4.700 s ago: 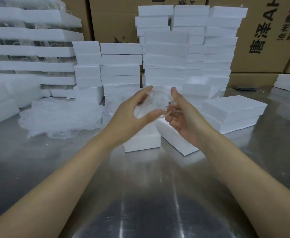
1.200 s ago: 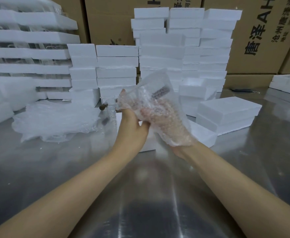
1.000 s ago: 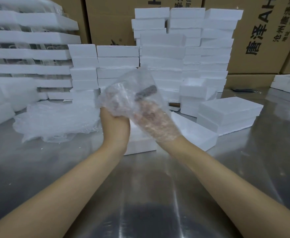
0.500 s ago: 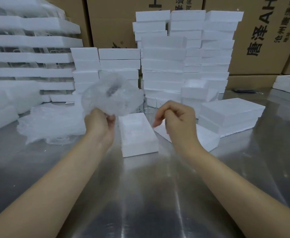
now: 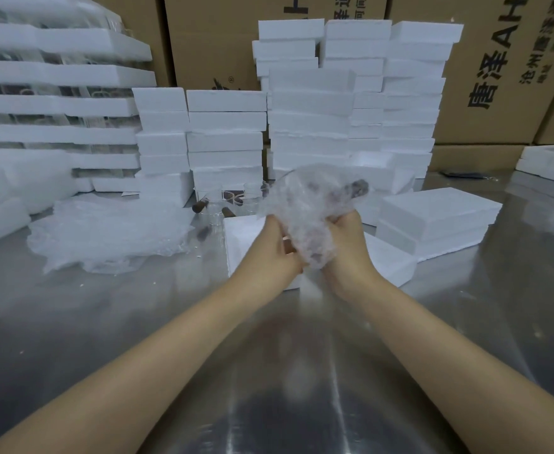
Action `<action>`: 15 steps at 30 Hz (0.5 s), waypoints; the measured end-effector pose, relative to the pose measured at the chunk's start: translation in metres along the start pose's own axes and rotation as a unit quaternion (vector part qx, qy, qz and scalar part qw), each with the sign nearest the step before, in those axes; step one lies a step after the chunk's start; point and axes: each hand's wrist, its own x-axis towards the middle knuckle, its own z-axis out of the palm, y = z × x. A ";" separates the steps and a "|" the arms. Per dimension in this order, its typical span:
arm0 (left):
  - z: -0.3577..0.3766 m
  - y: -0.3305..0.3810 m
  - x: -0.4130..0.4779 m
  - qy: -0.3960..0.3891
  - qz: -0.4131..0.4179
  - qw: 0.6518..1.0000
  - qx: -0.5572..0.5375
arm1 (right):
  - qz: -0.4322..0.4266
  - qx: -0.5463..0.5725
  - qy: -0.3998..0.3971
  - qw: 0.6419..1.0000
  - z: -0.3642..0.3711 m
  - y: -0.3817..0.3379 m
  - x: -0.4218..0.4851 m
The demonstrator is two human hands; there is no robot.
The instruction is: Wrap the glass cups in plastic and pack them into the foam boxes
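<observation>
Gripping bubble-wrapped cup (image 5: 313, 213): left hand (image 5: 274, 249), right hand (image 5: 347, 247), fingers curled.

On right cardboard carton (image 5: 495, 136): large black "唐泽" and "AH" showing, running off frame top; smaller line starting "沧州唐泽", rest blurring out. On centre cardboard carton (image 5: 210, 44): partial "H" and small "®" showing; other characters unreadable.

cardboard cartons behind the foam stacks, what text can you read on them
"唐泽": right carton, large black print.
"AH": same carton, cut off by the frame edge.
"沧州…": same carton, smaller print; the rest is blurred.
Middle carton: top print cut off, unreadable.
</observation>
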 end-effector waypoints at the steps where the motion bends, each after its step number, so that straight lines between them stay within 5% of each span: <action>1: 0.000 -0.004 0.004 -0.037 0.004 0.999 0.007 | -0.009 0.031 -0.003 0.999 -0.002 -0.003 0.001; 3: -0.002 0.000 0.004 -0.054 -0.005 0.999 -0.005 | -0.024 0.099 0.011 0.995 -0.004 -0.007 0.004; 5: -0.005 0.001 0.005 0.028 -0.013 0.999 -0.041 | -0.014 0.115 0.050 0.992 -0.003 -0.008 0.005; 8: -0.005 0.000 0.001 0.113 0.048 0.992 -0.020 | -0.049 -0.007 0.074 0.996 -0.003 -0.004 0.002; 11: -0.006 0.003 -0.001 0.065 0.139 0.979 0.134 | -0.067 -0.058 0.085 0.992 -0.007 -0.002 0.002; 15: -0.009 0.001 0.002 -0.003 0.092 0.984 0.153 | -0.107 -0.133 0.070 0.983 -0.008 -0.002 0.001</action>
